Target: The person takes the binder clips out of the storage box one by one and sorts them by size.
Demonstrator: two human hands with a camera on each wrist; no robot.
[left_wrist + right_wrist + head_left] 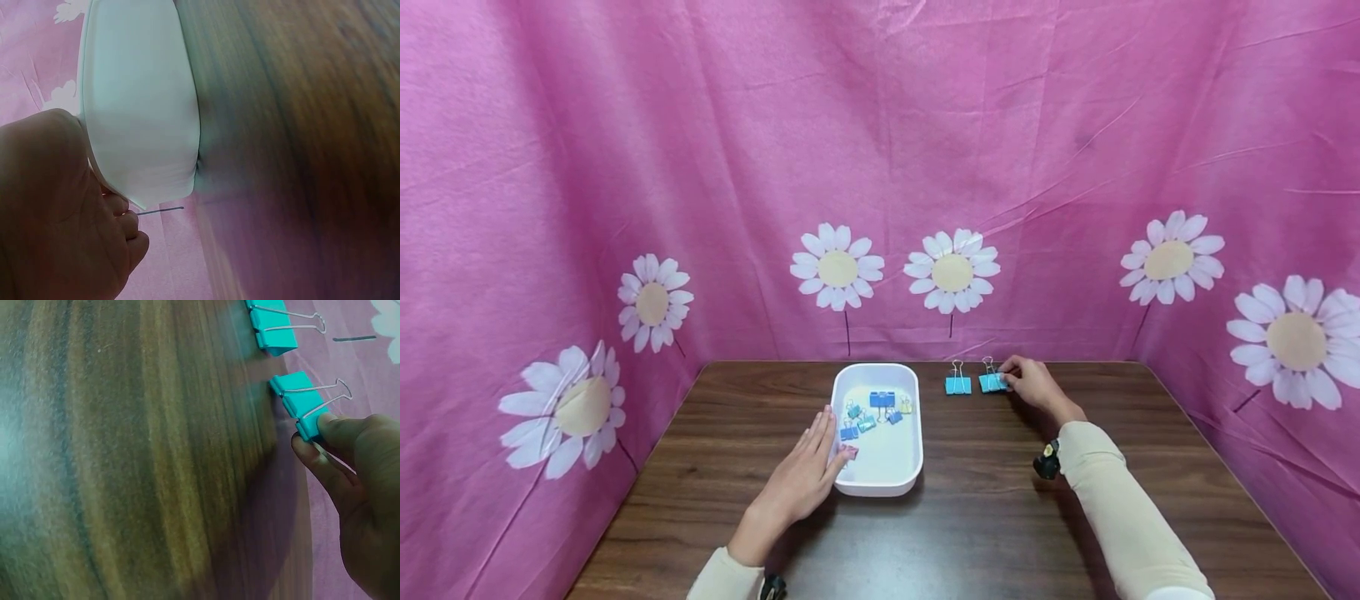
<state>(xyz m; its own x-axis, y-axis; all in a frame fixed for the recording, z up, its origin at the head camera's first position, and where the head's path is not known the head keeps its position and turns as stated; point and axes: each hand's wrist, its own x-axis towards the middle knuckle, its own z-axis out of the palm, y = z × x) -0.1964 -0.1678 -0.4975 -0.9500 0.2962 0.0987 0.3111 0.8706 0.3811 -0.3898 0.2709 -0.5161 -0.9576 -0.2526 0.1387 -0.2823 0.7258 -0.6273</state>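
Note:
In the head view my right hand (1033, 383) pinches the right end of a turquoise binder clip (992, 382) at the table's back edge. The right wrist view shows thumb and fingers on that binder clip (303, 400), its wire handles pointing backward. A matching turquoise binder clip (957, 386) stands to its left, untouched. My left hand (801, 471) rests along the left rim of a white tray (916, 442), fingers extended and thumb over the rim by a small pink clip (850, 452). In the left wrist view the tray's outer wall (140, 100) hides its contents.
Inside the tray lie a larger blue binder clip (882, 399), a yellow clip (906, 406) and several smaller blue and teal clips. A brown wooden table (970, 517) carries everything. Pink flowered cloth (880, 167) hangs behind it and at both sides.

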